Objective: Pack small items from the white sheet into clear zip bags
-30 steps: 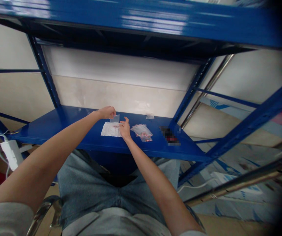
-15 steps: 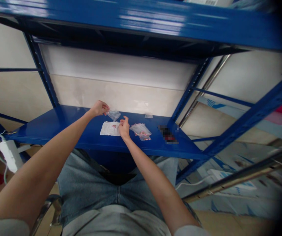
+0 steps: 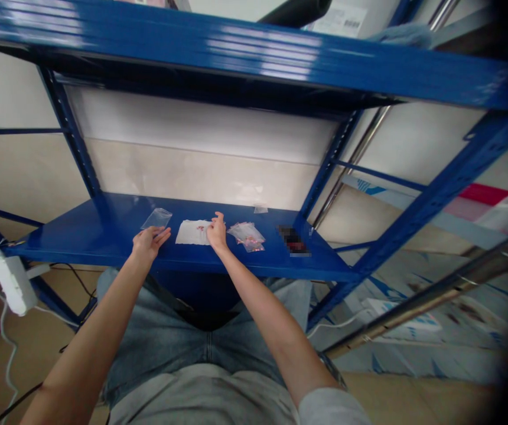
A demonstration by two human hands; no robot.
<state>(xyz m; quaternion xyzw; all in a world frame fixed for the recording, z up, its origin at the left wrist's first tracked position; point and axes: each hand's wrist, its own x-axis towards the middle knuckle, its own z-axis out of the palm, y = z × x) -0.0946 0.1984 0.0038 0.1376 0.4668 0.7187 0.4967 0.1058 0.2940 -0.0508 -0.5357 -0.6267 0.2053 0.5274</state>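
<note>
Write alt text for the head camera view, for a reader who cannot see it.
Two bare hands reach over a blue shelf: the left hand near a clear plastic bag, the right hand at a white paper. Small bags with red bits lie beside it.

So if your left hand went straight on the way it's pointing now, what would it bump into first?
Probably the clear plastic bag lying on the blue metal shelf, just past the fingertips of the left hand. The view can't show exactly how high the hand is.
</note>
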